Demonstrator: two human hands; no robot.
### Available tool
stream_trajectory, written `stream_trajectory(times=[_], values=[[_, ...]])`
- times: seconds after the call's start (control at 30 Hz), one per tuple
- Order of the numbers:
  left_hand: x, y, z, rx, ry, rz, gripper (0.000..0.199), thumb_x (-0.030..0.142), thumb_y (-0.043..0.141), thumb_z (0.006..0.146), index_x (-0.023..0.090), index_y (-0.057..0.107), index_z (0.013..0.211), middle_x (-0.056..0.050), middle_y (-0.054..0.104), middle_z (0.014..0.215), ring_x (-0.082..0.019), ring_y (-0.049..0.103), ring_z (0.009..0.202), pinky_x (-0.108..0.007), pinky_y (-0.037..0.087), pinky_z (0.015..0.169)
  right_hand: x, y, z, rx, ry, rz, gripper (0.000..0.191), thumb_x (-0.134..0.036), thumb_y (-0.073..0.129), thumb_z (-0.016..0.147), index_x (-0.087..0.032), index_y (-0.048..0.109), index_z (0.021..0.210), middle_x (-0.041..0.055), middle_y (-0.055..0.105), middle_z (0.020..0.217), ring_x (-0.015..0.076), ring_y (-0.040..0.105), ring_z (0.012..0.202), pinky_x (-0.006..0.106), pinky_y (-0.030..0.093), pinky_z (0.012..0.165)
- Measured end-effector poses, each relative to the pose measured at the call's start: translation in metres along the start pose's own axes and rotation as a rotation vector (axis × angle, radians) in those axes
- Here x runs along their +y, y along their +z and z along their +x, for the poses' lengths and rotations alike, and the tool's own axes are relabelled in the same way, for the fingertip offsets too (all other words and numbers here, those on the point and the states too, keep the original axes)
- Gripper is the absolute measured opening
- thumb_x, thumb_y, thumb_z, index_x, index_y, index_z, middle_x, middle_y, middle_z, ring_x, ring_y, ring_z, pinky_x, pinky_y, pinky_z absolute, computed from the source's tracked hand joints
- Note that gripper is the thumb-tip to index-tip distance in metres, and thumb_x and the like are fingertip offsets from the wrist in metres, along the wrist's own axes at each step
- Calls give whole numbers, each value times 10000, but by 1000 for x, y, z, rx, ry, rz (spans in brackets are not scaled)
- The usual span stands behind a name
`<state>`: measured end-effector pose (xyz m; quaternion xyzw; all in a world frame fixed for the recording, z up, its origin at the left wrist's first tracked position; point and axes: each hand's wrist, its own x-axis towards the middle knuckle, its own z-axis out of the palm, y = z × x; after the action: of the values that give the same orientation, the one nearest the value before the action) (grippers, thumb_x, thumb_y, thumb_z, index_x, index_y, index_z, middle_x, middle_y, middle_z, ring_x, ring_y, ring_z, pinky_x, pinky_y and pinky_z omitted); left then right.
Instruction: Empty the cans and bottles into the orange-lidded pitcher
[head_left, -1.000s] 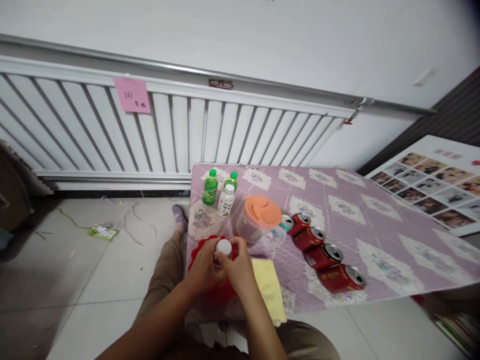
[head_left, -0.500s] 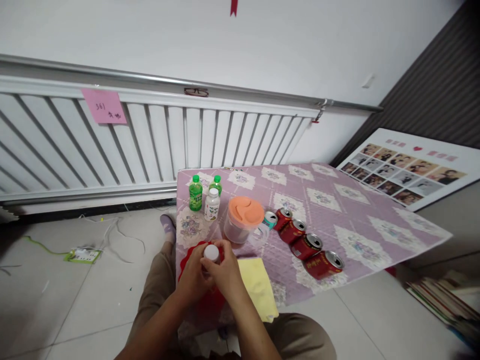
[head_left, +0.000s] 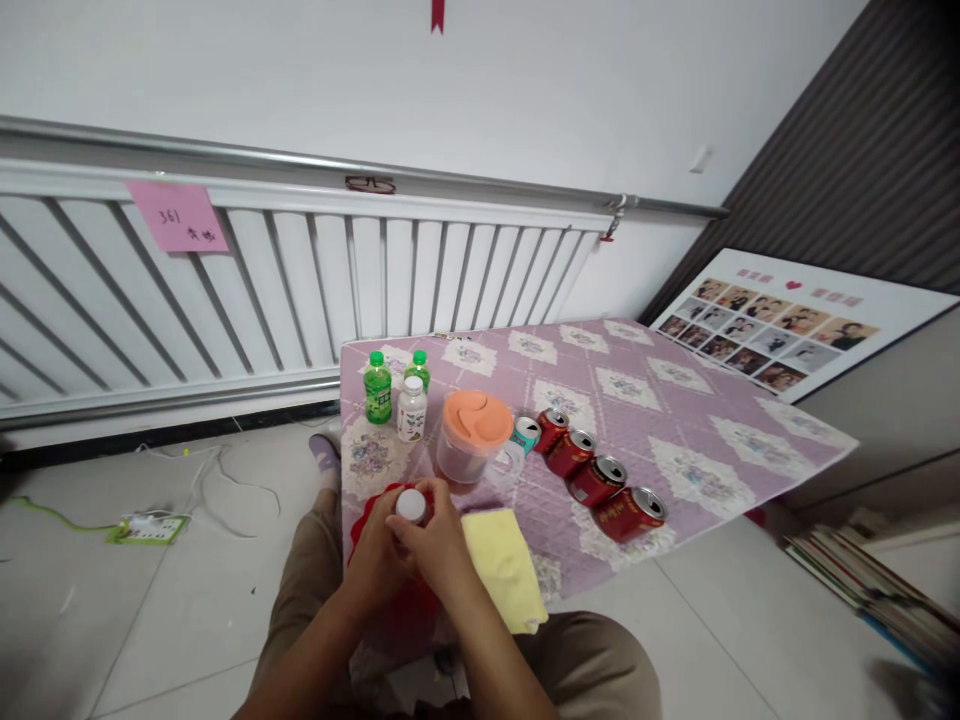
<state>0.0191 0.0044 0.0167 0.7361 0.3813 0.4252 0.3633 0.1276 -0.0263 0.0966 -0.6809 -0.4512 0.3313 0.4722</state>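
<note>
Between my two hands is a bottle with a white cap (head_left: 411, 506), held upright over a red scalloped mat (head_left: 366, 525) near the front left of the table. My left hand (head_left: 377, 548) wraps round its left side. My right hand (head_left: 436, 530) closes on its right side, with the thumb just below the cap. The fingers hide most of the bottle's body. Just beyond stands a clear pitcher with an orange lid (head_left: 477, 420). A folded yellow cloth (head_left: 504, 570) lies to the right of my right forearm.
Two green bottles (head_left: 378, 390) and a white bottle (head_left: 412, 410) stand at the back left. Right of the pitcher are a teal can (head_left: 526, 432) and a slanting row of several red cans (head_left: 598, 480). A radiator (head_left: 420, 270) runs behind the flowered tablecloth (head_left: 622, 385).
The view has shifted slightly, so everything appears a little further left. Both hands keep their hold on the bottle, with little visible movement.
</note>
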Motion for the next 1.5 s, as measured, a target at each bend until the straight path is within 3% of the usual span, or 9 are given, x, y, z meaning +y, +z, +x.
stream_trajectory(times=[0.1,0.2,0.5,0.8,0.93,1.07,1.17,1.33,1.5], values=[[5,-3,2,2,-1,24,656,189,724,721,200,489,1333,-129,593,1282,-305,582,1180,-515,493,1036,4,1,-3,-28,-12,34,715,-257,740,637,-183,509,1310,124,610,1321,287,578,1226,454,460,1053],[6,-3,2,20,15,9,626,213,699,761,202,470,1343,-130,584,1295,-293,580,1191,-495,494,1038,12,-1,-3,-107,-132,55,686,-224,656,724,-222,490,1389,97,534,1453,252,483,1358,442,375,1145],[-1,0,0,38,22,4,686,129,682,699,200,456,1342,-131,584,1298,-301,570,1222,-494,492,1038,9,1,4,-23,-180,6,382,-190,684,693,-241,655,1071,48,680,1127,244,618,1111,433,475,1020],[-3,0,-1,20,32,45,669,210,695,760,187,403,1361,-152,548,1315,-300,560,1234,-508,482,1050,12,-20,-3,-30,-202,-8,505,-277,656,778,-251,588,1278,76,619,1329,242,562,1250,418,434,1076],[-4,0,-1,31,1,91,690,210,711,754,198,387,1363,-145,547,1312,-301,548,1254,-520,460,1077,40,-62,-4,73,-196,-103,323,-348,509,897,-232,642,1167,85,686,1200,235,636,1111,428,485,1002],[-5,0,-1,38,1,85,717,195,721,741,210,381,1372,-136,541,1320,-292,542,1267,-513,453,1089,87,-94,-12,94,-189,-482,426,-192,513,773,-203,662,1172,124,695,1149,286,628,1122,497,474,1008],[-4,0,-1,38,7,92,735,198,727,742,217,371,1386,-132,536,1337,-285,535,1278,-511,440,1103,113,-93,-25,-23,-101,-760,661,-143,593,690,-271,583,1338,147,588,1381,353,501,1313,558,468,981],[0,-1,-1,47,-1,100,726,217,736,744,204,389,1382,-133,548,1332,-286,548,1266,-494,447,1099,123,-71,-31,-40,41,-915,712,-328,662,758,-301,474,1444,165,411,1552,441,302,1439,709,404,941],[1,-1,0,54,-11,89,736,203,745,724,199,404,1376,-132,559,1326,-293,553,1262,-498,453,1091,137,-81,-16,79,-14,-788,563,-253,533,812,-184,565,1369,208,481,1480,420,410,1375,640,428,1000]])
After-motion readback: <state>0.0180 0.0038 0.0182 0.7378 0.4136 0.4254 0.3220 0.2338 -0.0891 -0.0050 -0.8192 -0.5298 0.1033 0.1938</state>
